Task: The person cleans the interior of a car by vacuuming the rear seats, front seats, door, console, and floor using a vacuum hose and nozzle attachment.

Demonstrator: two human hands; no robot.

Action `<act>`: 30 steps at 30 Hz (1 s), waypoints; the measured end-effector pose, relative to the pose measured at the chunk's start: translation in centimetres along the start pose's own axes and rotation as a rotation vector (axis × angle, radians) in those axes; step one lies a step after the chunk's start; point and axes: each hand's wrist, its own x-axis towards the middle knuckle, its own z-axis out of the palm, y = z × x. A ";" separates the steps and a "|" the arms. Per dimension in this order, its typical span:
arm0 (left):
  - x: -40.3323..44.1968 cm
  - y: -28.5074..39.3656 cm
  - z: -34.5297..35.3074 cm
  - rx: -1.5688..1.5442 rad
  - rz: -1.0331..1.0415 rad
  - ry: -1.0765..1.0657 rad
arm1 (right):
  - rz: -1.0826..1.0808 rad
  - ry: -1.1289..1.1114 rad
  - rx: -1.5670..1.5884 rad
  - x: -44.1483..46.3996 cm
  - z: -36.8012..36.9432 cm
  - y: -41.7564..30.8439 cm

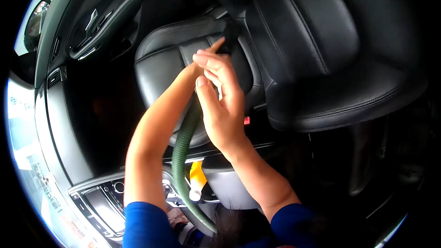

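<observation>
A ribbed green vacuum hose curves up from the bottom middle and runs behind my hands over the black leather seat cushion. My left hand reaches over the cushion at the hose's upper end, one finger stretched toward the seat back. Most of its grip is hidden behind my right hand. That right hand is held nearer to me, fingers bent and apart from the thumb, with nothing seen between them. A dark shape by the stretched finger may be the nozzle; I cannot tell.
A yellow bottle with a white cap lies on the centre console beside the hose. The seat backrest rises to the right. A red buckle shows at the cushion's side. The door and dashboard bound the left.
</observation>
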 end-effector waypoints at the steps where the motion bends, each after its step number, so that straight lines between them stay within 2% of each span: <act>1: -1.5 -0.4 -0.2 0.029 0.039 -0.166 | 0.006 0.019 -0.017 0.2 -0.2 0.1; 2: -3.3 -1.1 -1.0 0.062 0.075 -0.334 | 0.004 0.025 -0.020 0.5 -0.5 0.2; 3: -5.5 -1.7 -1.4 0.066 0.069 -0.342 | 0.020 0.040 -0.047 0.5 -0.8 0.3; 6: -12.5 -2.0 -2.1 0.081 -0.292 -0.689 | 0.110 0.077 -0.074 0.2 -0.8 0.0; 8: -11.5 1.2 -2.8 0.135 -0.422 -0.926 | 0.051 0.052 -0.108 0.2 -0.9 0.8; 10: -10.5 3.6 -5.7 -0.096 -0.489 -0.680 | 0.107 0.060 -0.055 0.2 -1.1 0.4; 12: -9.0 5.3 -8.3 -0.170 -0.184 -0.398 | 0.063 0.082 -0.148 0.4 -1.3 0.1; 14: -5.9 4.4 -8.4 -0.082 -0.079 -0.143 | 0.051 0.088 -0.162 0.4 -1.1 -0.1; 15: -4.7 3.1 -7.5 0.082 -0.065 -0.100 | 0.057 0.089 -0.160 0.3 -0.9 0.0; 16: -3.0 -1.0 -6.3 0.319 0.106 -0.096 | 0.045 0.063 -0.151 0.3 -0.6 0.3; 17: -2.9 -5.7 -4.8 0.188 0.413 -0.100 | 0.055 0.032 -0.133 -0.1 -0.3 0.6; 18: -1.7 -7.9 -3.9 0.597 1.268 -0.066 | 0.128 0.059 -0.107 -0.3 0.1 0.4; 19: -7.1 -6.3 -2.2 0.380 0.779 -0.276 | 0.078 0.046 -0.142 -0.3 0.2 0.5; 20: -11.2 -3.2 -1.6 0.387 0.729 -0.273 | 0.026 0.035 -0.174 -0.2 0.1 0.6; 22: -16.3 1.8 -1.3 0.198 -0.331 -0.580 | 0.035 0.002 -0.159 -0.6 0.5 0.9; 24: -15.0 0.6 -4.6 0.145 -0.448 -0.669 | 0.098 -0.016 -0.088 -1.0 1.2 0.5; 25: -14.7 3.2 -5.9 0.258 -0.340 -0.533 | 0.081 -0.045 -0.098 -1.3 1.5 0.5; 26: -13.5 2.5 -7.3 0.104 -0.172 -0.348 | 0.063 -0.067 -0.110 -1.5 1.8 0.6; 27: -10.4 0.7 -8.9 0.121 0.080 -0.200 | 0.018 -0.079 -0.126 -1.7 2.1 0.7; 28: -9.9 3.1 -8.6 0.160 -0.024 -0.122 | 0.025 -0.091 -0.104 -2.0 2.4 0.9; 29: -8.4 2.5 -7.6 0.279 0.035 -0.017 | 0.017 -0.100 -0.109 -2.4 2.6 1.1; 30: -5.7 -0.7 -7.5 0.473 0.114 -0.068 | -0.001 -0.112 -0.116 -2.5 2.7 1.5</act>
